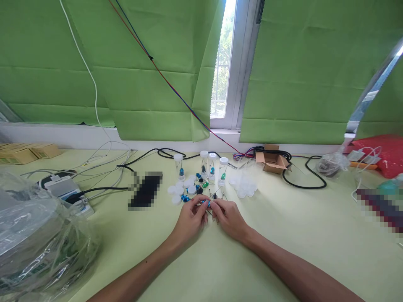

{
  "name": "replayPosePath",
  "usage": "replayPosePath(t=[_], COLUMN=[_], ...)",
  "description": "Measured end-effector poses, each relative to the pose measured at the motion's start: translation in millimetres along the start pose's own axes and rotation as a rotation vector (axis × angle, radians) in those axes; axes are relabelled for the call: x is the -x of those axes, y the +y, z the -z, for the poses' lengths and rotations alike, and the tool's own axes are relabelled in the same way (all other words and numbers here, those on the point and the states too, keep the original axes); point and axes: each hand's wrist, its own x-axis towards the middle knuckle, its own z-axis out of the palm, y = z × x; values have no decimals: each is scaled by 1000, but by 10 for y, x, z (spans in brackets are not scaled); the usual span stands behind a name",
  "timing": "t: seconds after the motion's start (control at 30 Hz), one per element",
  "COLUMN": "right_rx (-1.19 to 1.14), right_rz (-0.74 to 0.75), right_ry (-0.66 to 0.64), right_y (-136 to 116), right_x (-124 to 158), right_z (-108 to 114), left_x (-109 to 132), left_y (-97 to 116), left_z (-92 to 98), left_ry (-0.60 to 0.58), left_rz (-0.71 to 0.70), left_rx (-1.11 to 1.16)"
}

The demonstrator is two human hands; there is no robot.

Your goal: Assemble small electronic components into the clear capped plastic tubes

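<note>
My left hand point(192, 216) and my right hand point(229, 216) meet over the table, both with fingers pinched. Between their fingertips is a small blue part point(206, 202), mostly covered by the fingers, so its exact kind does not show. Just beyond the hands lie loose blue parts point(185, 198), a green part point(205, 184) and black round pieces point(199, 191). White round caps point(176, 199) are scattered to their left. Behind these stand several clear capped tubes point(178, 167), each with a small coloured part on a thin dark stem inside.
Several clear tubes point(245, 186) lie grouped at the right. An open cardboard box point(272, 161) and black cable point(302, 187) sit near the wall. On the left are a plastic-wrapped bundle point(40, 247), a power strip point(64, 188) and a blurred dark object point(145, 191).
</note>
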Motion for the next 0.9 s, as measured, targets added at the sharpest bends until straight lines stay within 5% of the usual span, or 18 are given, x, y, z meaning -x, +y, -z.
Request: replayPosePath(t=[0.9], right_rx=[-43], right_rz=[-17], right_ry=[10], right_y=[-4], right_x=[3], right_z=[-7], left_x=[7], left_y=[43], left_z=[10], left_ry=[28], left_rz=[15], left_rx=[10])
